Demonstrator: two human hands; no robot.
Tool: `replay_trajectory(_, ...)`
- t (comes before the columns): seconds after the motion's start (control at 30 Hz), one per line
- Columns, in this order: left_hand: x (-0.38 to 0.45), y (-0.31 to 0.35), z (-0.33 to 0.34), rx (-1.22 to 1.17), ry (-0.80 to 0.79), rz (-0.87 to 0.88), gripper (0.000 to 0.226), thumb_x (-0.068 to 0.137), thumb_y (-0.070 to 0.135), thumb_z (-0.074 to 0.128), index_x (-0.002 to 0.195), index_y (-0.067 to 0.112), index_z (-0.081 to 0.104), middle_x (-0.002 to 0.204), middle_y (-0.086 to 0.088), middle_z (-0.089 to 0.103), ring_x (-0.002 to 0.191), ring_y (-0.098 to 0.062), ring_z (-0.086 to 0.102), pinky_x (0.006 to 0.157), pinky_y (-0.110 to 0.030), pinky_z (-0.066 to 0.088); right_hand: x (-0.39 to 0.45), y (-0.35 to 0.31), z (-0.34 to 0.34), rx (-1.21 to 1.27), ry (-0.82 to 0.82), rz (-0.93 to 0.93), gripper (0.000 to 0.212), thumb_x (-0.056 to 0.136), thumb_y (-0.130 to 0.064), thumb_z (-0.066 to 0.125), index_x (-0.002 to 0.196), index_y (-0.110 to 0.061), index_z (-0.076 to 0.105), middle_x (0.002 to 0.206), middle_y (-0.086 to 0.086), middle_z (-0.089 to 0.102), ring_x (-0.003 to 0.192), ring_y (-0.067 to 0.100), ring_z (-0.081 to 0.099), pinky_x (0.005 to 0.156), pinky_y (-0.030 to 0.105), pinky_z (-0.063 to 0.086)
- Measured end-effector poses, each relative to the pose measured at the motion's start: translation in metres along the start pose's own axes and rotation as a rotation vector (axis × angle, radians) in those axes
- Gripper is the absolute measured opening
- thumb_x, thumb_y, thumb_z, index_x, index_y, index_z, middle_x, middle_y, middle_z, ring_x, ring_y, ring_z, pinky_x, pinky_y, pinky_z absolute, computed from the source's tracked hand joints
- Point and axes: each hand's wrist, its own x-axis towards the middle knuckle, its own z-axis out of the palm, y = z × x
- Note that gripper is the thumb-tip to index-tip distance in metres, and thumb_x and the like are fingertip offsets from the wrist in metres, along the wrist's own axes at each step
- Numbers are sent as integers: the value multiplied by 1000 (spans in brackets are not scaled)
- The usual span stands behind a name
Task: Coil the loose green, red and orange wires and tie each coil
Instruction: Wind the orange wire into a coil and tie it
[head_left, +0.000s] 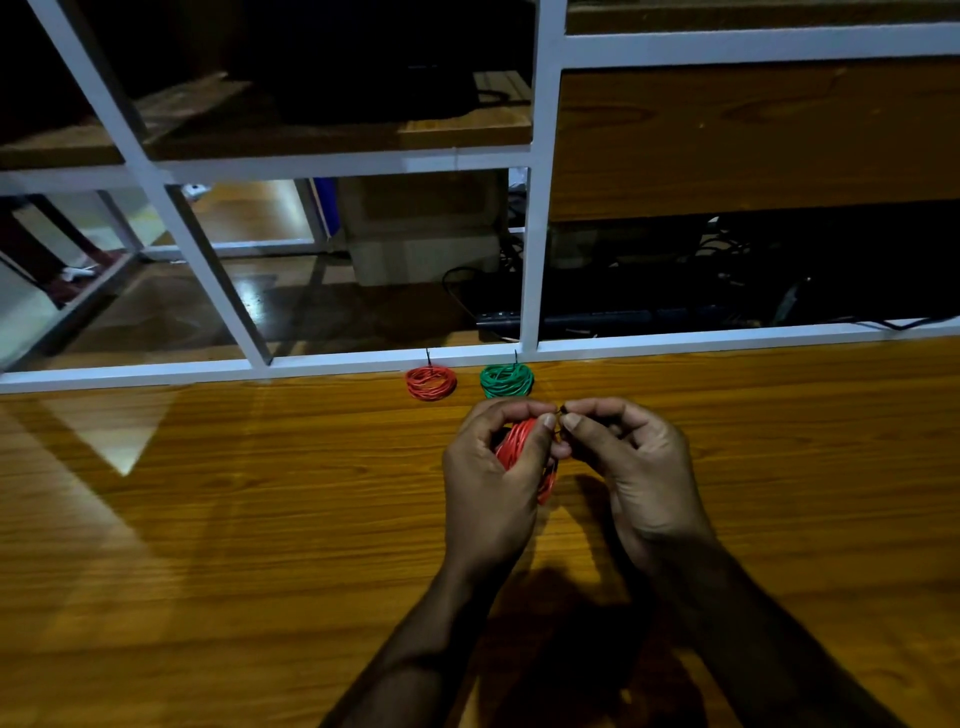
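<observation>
The wooden worktop (260, 519) carries two finished coils at its far edge, parked clear of the work: a green coil (506, 380) and, just beside it, a paler red coil (430, 383), each tied. The left hand (493, 478) grips the third, red-orange coil (517, 441) above the worktop; the right hand (631, 462), fingers curled, pinches a thin dark tie (560, 415) at its top, apparently twisting it closed.

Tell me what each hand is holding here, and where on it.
The left hand grips a red wire coil around its bundled loops. The right hand pinches a thin dark tie at the coil's top edge.
</observation>
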Motion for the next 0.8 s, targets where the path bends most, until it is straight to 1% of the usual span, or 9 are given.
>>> replay_trajectory(0.1, -1, 0, 0, 2, -3, -1, 7, 91, 13, 71, 98, 16, 73, 103, 3, 68, 101, -17, 69, 86, -32, 59, 0, 0, 0, -2, 8, 0, 12, 79, -4, 72, 91, -7, 71, 79, 3, 74, 74, 15, 71, 68, 22, 58)
replay_trajectory(0.2, -1, -1, 0, 4, -2, 0, 8, 91, 14, 71, 98, 17, 73, 102, 5, 68, 102, -17, 69, 86, -34, 60, 0, -1, 0, 0, 2, -3, 16, 73, -9, 74, 89, -7, 71, 80, 4, 75, 74, 15, 71, 68, 22, 58)
replay_trajectory(0.27, -1, -1, -1, 14, -6, 0, 8, 91, 13, 72, 98, 17, 73, 102, 6, 68, 102, -16, 69, 85, -32, 59, 0, -2, -1, -37, -4, -13, 14, 73, -8, 75, 87, -8, 71, 80, 5, 75, 74, 15, 72, 68, 24, 58)
replay_trajectory(0.37, -1, 0, -1, 4, -11, -8, 8, 91, 12, 71, 97, 16, 73, 102, 6, 67, 100, -12, 69, 81, -26, 58, 0, 0, -2, -134, -16, -46, 11, 81, -1, 74, 87, -10, 72, 82, 4, 75, 76, 15, 72, 69, 26, 58)
replay_trajectory(0.47, -1, -1, -1, -27, -15, -19, 8, 92, 13, 71, 98, 16, 74, 103, 2, 68, 97, -18, 70, 78, -26, 59, 0, 1, -2, -125, -9, -39, 12, 83, 1, 73, 90, -9, 71, 82, 4, 75, 76, 14, 72, 69, 24, 57)
replay_trajectory(0.57, -2, -1, -2, -82, -32, -64, 11, 93, 16, 70, 102, 20, 75, 105, -8, 70, 95, -24, 72, 75, -26, 58, 2, -1, -3, -127, -4, -11, 21, 83, -1, 74, 100, -11, 67, 84, 7, 75, 78, 18, 72, 70, 28, 57)
replay_trajectory(0.63, -2, -1, -2, -99, -39, -92, 12, 93, 16, 69, 103, 19, 75, 104, -9, 69, 91, -22, 72, 73, -24, 58, 3, -2, -3, -125, -4, 15, 32, 81, -4, 77, 107, -11, 60, 86, 11, 76, 78, 23, 73, 73, 34, 57)
replay_trajectory(0.7, -2, -3, -2, -116, -44, -103, 13, 93, 17, 69, 104, 19, 76, 102, -13, 70, 88, -23, 73, 72, -23, 56, 3, -3, -3, -118, -8, 45, 41, 78, -8, 80, 111, -10, 56, 88, 14, 76, 77, 25, 73, 75, 39, 57)
replay_trajectory(0.8, -2, -5, -3, -145, -50, -112, 15, 93, 20, 69, 107, 19, 75, 99, -20, 71, 85, -26, 72, 73, -26, 56, 4, -5, -3, -150, -31, 55, 41, 80, -7, 80, 113, -10, 56, 87, 15, 76, 78, 28, 73, 77, 41, 58)
